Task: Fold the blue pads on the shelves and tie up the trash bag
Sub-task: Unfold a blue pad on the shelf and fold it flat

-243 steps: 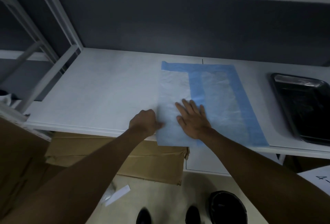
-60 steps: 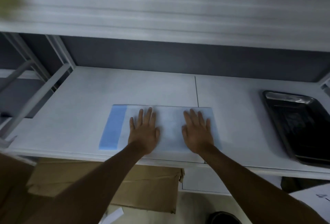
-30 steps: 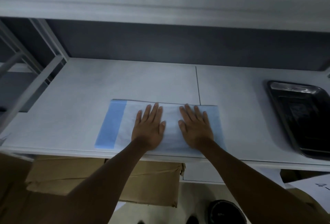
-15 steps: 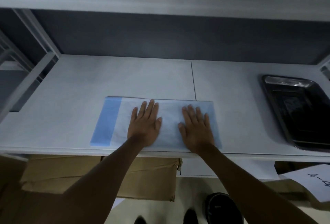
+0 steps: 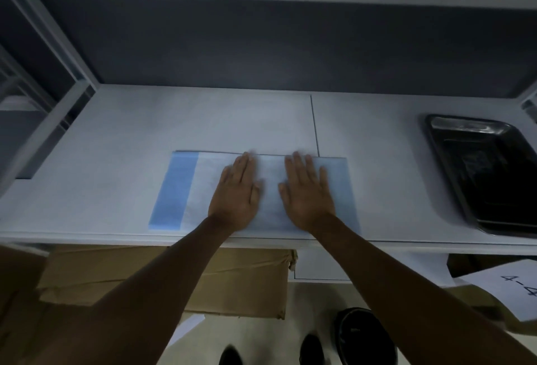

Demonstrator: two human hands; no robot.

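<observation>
Where the floor shows at the bottom of the view, two dark shoes [image 5: 270, 351] stand beside a round black object [image 5: 366, 335], with a flattened cardboard box [image 5: 162, 280] under the shelf edge and a white sheet of paper [image 5: 505, 292] marked "4-4" to the right. Above them, on the white shelf [image 5: 116, 143], the folded blue pad [image 5: 186, 190] lies along the front edge, a deeper blue band at its left end. Both hands press flat on it, side by side: the left hand [image 5: 236, 193] and the right hand [image 5: 308, 193], fingers straight and close together, holding nothing. Farther right on the shelf, well apart from the pad, sits a dark metal tray [image 5: 488, 173]. A dark grey back panel [image 5: 276, 50] closes the rear.
</observation>
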